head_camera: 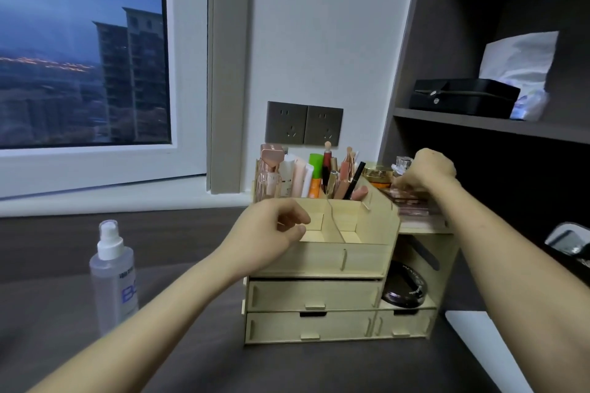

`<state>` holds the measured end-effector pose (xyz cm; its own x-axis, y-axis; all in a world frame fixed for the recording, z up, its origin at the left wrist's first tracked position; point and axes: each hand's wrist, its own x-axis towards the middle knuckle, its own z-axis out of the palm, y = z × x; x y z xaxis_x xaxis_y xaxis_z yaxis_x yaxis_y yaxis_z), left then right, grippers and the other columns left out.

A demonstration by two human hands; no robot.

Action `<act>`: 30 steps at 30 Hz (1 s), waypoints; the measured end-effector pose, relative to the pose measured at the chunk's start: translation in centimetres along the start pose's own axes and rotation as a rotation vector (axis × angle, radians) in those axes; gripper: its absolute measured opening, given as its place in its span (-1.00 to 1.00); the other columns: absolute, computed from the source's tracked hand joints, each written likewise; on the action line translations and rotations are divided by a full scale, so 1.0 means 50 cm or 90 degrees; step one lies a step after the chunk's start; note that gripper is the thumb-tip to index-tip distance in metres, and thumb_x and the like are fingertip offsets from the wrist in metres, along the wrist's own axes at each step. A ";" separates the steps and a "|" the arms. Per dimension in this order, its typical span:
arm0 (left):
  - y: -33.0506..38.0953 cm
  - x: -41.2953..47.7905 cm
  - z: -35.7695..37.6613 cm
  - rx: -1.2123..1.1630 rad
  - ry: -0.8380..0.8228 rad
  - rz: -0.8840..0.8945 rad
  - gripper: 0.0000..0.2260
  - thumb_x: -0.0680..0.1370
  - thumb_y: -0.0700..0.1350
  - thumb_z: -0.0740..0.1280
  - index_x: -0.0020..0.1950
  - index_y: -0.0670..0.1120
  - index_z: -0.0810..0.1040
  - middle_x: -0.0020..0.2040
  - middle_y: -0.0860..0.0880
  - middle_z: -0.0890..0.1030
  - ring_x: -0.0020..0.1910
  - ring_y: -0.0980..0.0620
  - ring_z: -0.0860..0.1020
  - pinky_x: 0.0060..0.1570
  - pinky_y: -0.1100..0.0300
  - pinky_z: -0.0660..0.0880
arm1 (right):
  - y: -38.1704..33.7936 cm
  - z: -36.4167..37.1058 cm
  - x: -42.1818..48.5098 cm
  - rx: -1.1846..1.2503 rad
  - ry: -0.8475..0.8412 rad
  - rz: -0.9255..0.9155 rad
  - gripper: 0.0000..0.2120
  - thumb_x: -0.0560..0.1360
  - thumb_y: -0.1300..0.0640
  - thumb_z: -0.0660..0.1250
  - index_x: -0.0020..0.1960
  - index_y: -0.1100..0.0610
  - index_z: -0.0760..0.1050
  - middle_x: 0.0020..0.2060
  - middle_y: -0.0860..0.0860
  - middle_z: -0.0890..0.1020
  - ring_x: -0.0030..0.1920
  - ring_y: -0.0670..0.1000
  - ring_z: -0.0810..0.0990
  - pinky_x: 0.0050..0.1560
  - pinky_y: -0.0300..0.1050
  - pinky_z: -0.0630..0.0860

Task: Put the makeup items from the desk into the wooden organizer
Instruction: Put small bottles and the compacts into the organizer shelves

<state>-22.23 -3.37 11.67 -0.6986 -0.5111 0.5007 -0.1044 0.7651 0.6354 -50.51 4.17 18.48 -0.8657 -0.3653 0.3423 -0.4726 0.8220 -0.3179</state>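
The right hand (432, 169) is setting a flat palette (412, 198) on the wooden organizer (319, 265)'s right-hand top shelf, its grip pinching the palette's near edge. The left hand (274, 233) rests on the front tray's rim, fingers curled; whether its grip holds anything I cannot tell. Behind that grip, back compartments hold upright tubes and brushes (319, 175); below the right grip, a dark compact (404, 289) fills the side cubby. Likely next: the spray bottle (113, 274), still on the surface, left of the left grip.

Blue "B" on spray bottle (113, 277); other txt unreadable.
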 end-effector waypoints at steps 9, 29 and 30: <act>-0.001 -0.001 0.005 0.013 -0.008 0.001 -0.91 0.49 -0.16 0.36 -0.04 -0.05 0.63 -0.08 0.07 0.64 -0.05 0.12 0.58 0.04 0.22 0.53 | 0.024 0.006 0.009 0.003 -0.011 -0.091 -0.75 0.33 0.18 0.52 -0.08 0.27 0.54 -0.13 0.17 0.62 -0.11 0.16 0.60 -0.21 -0.10 0.48; -0.004 -0.094 -0.039 -0.092 0.010 -0.067 -0.90 0.48 -0.20 0.36 -0.10 -0.02 0.63 -0.12 0.12 0.65 -0.21 0.30 0.53 -0.14 0.42 0.45 | -0.016 0.070 -0.495 0.123 -0.411 -0.564 -0.58 0.36 -0.16 0.42 0.17 -0.04 0.54 -0.01 -0.09 0.61 -0.09 -0.13 0.54 -0.08 -0.24 0.48; -0.004 -0.103 -0.041 -0.095 0.009 -0.073 -0.90 0.49 -0.20 0.36 -0.10 -0.02 0.63 -0.08 0.08 0.66 -0.17 0.24 0.54 -0.08 0.34 0.48 | -0.015 0.096 -0.519 0.082 -0.445 -0.584 -0.49 0.36 -0.19 0.42 0.25 -0.05 0.48 0.08 -0.07 0.58 -0.02 -0.11 0.53 -0.06 -0.24 0.44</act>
<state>-17.16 -1.70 10.18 -0.6777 -0.5979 0.4282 -0.0759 0.6360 0.7679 -28.47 10.95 5.59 -0.0722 -0.9956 -0.0594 -0.9482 0.0870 -0.3055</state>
